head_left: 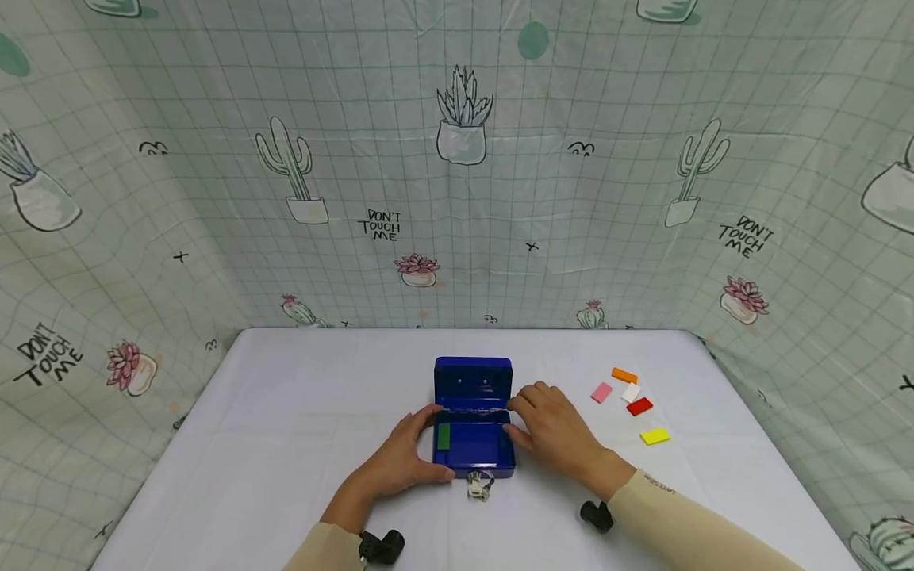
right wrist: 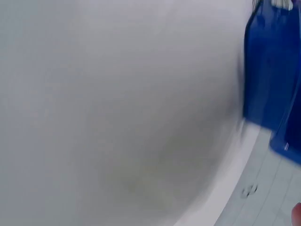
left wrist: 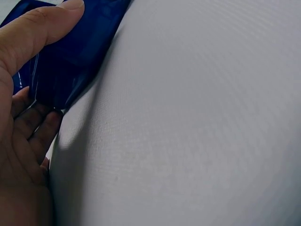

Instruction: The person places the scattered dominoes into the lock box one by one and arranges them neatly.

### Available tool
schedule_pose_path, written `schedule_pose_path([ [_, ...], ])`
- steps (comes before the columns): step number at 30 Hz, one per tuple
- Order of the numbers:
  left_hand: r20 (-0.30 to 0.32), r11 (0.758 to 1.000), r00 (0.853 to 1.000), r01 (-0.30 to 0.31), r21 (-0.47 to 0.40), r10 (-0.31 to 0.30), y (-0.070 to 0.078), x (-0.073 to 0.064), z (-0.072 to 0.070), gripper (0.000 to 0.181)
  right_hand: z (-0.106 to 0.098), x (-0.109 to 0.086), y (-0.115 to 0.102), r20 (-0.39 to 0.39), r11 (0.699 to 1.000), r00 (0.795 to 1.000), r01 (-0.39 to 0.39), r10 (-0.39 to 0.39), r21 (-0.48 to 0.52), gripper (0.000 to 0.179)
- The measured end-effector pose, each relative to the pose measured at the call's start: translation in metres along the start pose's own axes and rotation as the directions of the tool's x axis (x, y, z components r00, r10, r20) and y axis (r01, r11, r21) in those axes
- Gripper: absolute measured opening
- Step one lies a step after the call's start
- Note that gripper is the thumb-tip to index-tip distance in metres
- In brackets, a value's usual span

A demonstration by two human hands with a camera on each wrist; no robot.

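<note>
A blue metal cash box [head_left: 474, 466] stands on the table with its lid [head_left: 473, 384] raised. Inside it, at the left end, lies a green block [head_left: 443, 437]. Keys [head_left: 479, 485] hang at the box's front. My left hand [head_left: 401, 458] grips the box's left side, thumb at the front corner and fingers towards the back; the left wrist view shows the thumb [left wrist: 44, 23] over the blue metal. Beside the right side, near the hinge, is my right hand [head_left: 553, 424], its fingers loosely bent. Whether it touches the box is unclear; the right wrist view shows only one fingertip.
Right of the box lie an orange block [head_left: 624, 375], a pink block [head_left: 601, 392], a white block [head_left: 631, 392], a red block [head_left: 639, 407] and a yellow block [head_left: 654, 436]. A white cloth covers the table [head_left: 314, 420]. Behind hangs a patterned curtain [head_left: 457, 198].
</note>
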State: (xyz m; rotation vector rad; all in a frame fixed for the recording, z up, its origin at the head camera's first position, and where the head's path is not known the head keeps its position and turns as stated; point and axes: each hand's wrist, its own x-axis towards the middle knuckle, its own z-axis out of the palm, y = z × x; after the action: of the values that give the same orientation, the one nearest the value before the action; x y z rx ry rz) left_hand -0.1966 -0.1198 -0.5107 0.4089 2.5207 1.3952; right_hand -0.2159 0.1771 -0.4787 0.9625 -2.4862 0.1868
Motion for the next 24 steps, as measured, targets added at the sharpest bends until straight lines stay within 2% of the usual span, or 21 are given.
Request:
schedule_pose_path([
  [9, -0.008, 1.000, 1.000, 0.012, 0.003, -0.012, 0.001, 0.000, 0.001, 0.105, -0.005, -0.023, 0.049, 0.002, 0.990, 0.993, -0.119, 0.119, -0.073, 0.035],
  [17, -0.016, 1.000, 1.000, 0.025, 0.009, -0.025, 0.002, -0.002, 0.001, 0.104, -0.006, -0.046, 0.090, -0.044, 0.975, 0.982, -0.189, 0.185, -0.118, 0.037],
  [24, -0.015, 1.000, 1.000, 0.023, 0.006, -0.023, 0.002, -0.001, 0.000, 0.106, -0.008, -0.060, 0.115, 0.021, 0.946, 0.956, -0.286, 0.293, -0.154, 0.042],
])
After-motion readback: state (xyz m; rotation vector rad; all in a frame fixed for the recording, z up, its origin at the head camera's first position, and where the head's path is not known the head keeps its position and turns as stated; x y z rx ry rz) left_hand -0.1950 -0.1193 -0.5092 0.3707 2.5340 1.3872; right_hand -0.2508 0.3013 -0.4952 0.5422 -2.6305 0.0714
